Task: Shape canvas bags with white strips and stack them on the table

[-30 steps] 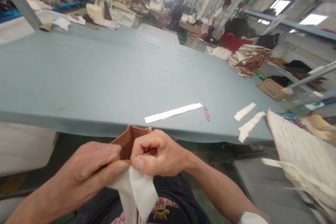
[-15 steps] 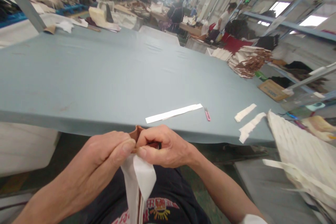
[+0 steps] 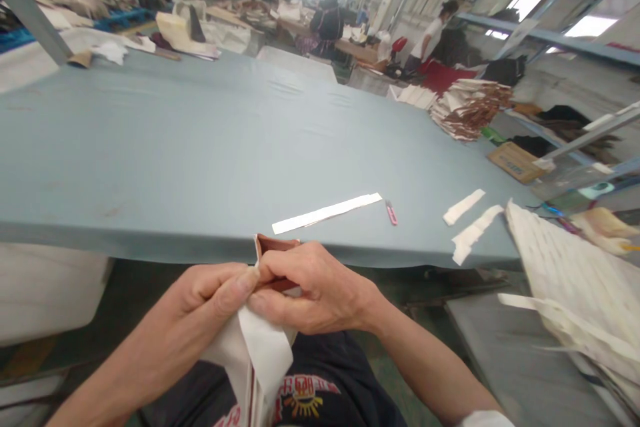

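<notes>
Both my hands meet just in front of the near edge of a wide grey-blue table [image 3: 200,147]. My left hand [image 3: 200,307] and my right hand [image 3: 315,290] are closed, pinching the same piece: a brown strip [image 3: 275,243] that sticks up between the fingers, joined to white fabric [image 3: 265,353] that hangs down over my lap. The fingertips of the two hands touch each other at the pinch.
On the table near the edge lie a long white strip [image 3: 327,212], a small pink clipper [image 3: 391,213] and two short white strips [image 3: 470,223]. A cream fabric pile [image 3: 575,293] lies at the right. Stacked brown-and-white pieces [image 3: 467,110] sit farther back. People stand at far tables.
The brown strip, nearly hidden between my fingers half a second ago, sticks up a little again. My hands stay together in about the same place, working the piece.
</notes>
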`<state>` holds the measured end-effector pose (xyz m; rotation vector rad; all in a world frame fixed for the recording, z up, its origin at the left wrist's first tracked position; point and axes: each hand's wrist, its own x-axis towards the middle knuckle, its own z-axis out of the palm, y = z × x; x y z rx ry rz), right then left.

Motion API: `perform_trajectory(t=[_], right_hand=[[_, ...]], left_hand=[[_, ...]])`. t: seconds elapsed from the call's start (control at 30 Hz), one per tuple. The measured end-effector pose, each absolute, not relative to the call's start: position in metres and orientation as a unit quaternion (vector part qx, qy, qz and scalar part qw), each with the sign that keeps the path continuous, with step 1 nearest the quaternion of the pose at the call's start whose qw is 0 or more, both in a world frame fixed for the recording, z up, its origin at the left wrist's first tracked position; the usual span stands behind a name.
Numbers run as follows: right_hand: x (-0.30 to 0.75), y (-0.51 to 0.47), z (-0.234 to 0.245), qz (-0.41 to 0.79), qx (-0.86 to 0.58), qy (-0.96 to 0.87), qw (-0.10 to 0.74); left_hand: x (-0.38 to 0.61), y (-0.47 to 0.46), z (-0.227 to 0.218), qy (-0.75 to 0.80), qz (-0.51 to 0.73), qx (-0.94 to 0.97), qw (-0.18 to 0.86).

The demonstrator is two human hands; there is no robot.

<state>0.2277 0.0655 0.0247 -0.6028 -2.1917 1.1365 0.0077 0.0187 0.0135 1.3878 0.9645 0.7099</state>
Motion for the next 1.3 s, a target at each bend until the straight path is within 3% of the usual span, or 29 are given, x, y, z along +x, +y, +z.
perform_trajectory(t=[0.23,0.37,0.63,0.87,1.07,1.3], right_hand=[[0.235,0.067,0.039,0.55,-0.262,-0.766,0.205],[0.233,0.066,0.037,0.585,-0.23,-0.752,0.2],[0.228,0.059,0.026,0.427,-0.226,-0.82,0.308],[0.224,0.071,0.008,0.48,-0.256,-0.784,0.3],[0.226,0.066,-0.006,0.444,-0.356,-0.681,0.461],[0.219,0.027,-0.013,0.576,-0.371,-0.656,0.318]], left_hand=[[0.015,0.019,0.011,0.43,0.33,0.611,0.576],[0.01,0.018,0.002,0.446,0.331,0.607,0.569],[0.007,0.017,0.01,0.424,0.322,0.572,0.624],[0.001,0.026,0.003,0.4,0.237,0.54,0.701],[-0.004,0.022,-0.01,0.454,0.282,0.494,0.686],[-0.01,0.022,-0.004,0.482,0.326,0.556,0.594]])
